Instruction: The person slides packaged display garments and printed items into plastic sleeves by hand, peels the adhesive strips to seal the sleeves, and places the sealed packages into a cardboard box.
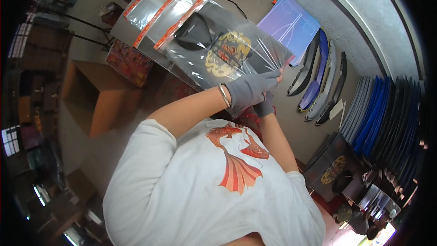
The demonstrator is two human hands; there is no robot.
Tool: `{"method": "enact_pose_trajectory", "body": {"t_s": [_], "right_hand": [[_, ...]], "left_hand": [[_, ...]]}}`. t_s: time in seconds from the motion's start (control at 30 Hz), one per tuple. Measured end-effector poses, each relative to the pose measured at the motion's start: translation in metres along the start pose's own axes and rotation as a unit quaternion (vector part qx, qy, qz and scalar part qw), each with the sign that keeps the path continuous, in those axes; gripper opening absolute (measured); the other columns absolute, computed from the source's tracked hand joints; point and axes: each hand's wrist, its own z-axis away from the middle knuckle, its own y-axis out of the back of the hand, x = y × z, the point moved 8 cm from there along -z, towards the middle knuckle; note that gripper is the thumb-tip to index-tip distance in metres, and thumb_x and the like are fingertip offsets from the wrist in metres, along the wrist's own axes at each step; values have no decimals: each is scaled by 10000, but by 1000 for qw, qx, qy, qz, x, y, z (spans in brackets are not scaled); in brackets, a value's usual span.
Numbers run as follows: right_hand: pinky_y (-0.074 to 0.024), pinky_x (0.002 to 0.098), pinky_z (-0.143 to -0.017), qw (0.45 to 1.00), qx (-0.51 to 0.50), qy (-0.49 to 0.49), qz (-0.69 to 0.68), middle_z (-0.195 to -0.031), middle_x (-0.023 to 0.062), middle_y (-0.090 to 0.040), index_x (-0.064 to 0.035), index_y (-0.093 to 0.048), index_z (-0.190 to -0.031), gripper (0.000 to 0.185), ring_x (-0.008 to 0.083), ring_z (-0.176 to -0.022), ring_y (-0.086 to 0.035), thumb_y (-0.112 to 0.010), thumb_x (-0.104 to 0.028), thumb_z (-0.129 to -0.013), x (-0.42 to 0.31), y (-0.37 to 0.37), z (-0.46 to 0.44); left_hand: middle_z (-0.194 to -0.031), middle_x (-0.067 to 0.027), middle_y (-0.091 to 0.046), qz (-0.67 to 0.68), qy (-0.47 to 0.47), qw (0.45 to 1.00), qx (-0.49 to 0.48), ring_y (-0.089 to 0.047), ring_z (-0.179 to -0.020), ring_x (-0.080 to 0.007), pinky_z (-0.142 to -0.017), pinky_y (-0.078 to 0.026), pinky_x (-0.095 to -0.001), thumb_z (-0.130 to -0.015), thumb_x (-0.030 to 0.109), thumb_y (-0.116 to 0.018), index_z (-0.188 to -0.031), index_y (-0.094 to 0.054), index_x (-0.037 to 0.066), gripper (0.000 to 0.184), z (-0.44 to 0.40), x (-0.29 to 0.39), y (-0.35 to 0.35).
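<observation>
A clear plastic bag with an orange-edged end lies on the table. Inside it is a flat dark grey item with a gold round emblem and a black shaped piece. My left hand, in a grey glove with bare fingertips and a bracelet at the wrist, pinches the bag's pink-edged corner, and the film gathers in creases there. Close by, lower and to the right, my right hand wears a matching glove. Its fingers are mostly hidden behind the left hand.
More orange-edged bags lie beneath at the upper left. Purple-blue sheets and several curved strips lie to the right. Beyond stand rows of grey, blue and black panels. An open cardboard box stands left of the table.
</observation>
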Motion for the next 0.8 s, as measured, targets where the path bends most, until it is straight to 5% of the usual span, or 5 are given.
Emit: {"method": "enact_pose_trajectory", "body": {"t_s": [0.27, 0.37, 0.47, 0.53, 0.8], "right_hand": [[-422, 314, -861, 833, 382, 337, 215, -1171, 106, -564, -18, -519, -1226, 469, 215, -986, -545, -506, -367, -912, -88, -10, -5], [-429, 297, -865, 988, -56, 4, -144, -1155, 74, -564, -55, -521, -1219, 409, 197, -963, -553, -607, -205, -848, -133, -68, -18], [-460, 360, -833, 844, -155, 454, 241, -1050, 84, -616, -86, -578, -1092, 403, 274, -949, -592, -668, -48, -701, -254, -130, 2], [-451, 381, -801, 753, -92, 561, 331, -942, 77, -619, -104, -576, -934, 282, 284, -898, -588, -679, -92, -671, -259, -152, -8], [-388, 457, -934, 683, -113, 456, 559, -1048, 67, -572, -188, -587, -1053, 419, 247, -1007, -549, -696, -224, -649, -155, -130, -34]], "left_hand": [[-1409, -156, -376, -141, -131, 973, 126, -617, -912, -306, -725, -518, -323, -708, 45, -626, -1355, -384, 57, 691, 17, 39, 18], [-1347, -135, -448, -216, -82, 964, 131, -641, -849, -236, -661, -526, -286, -750, 105, -666, -1308, -445, 58, 602, 36, 82, 46], [-1195, -120, -574, -164, -191, 954, 165, -652, -765, -201, -607, -523, -279, -768, 104, -672, -1215, -543, 52, 469, 72, 145, 82], [-847, -80, -675, -128, -262, 924, 248, -631, -615, -179, -545, -505, -279, -755, 49, -672, -1068, -646, 54, 314, 88, 163, 102], [-1055, -114, -544, -382, 261, 875, 140, -562, -888, -294, -726, -490, -395, -691, 271, -709, -1287, -423, 74, 690, 69, -110, 77]]}}
